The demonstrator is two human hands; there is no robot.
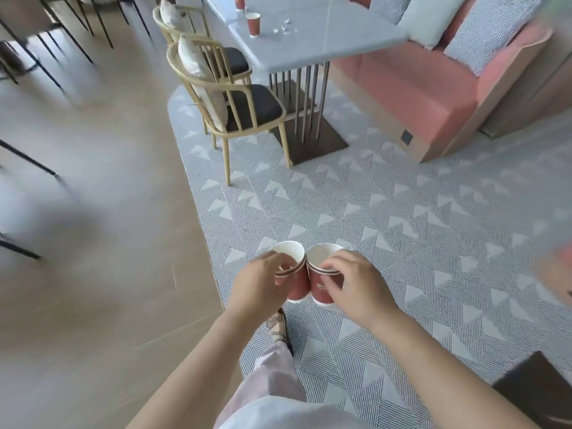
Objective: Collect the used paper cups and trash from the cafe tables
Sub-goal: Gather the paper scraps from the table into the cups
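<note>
Two paper cups (253, 24) stand on the table (325, 41), two chairs (235, 113) stand beside it, and two held cups (297, 284) are well in front of it.

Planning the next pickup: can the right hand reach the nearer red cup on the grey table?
Probably not: the right hand grips a paper cup, and the nearer red cup stands far ahead on the grey table.
</note>
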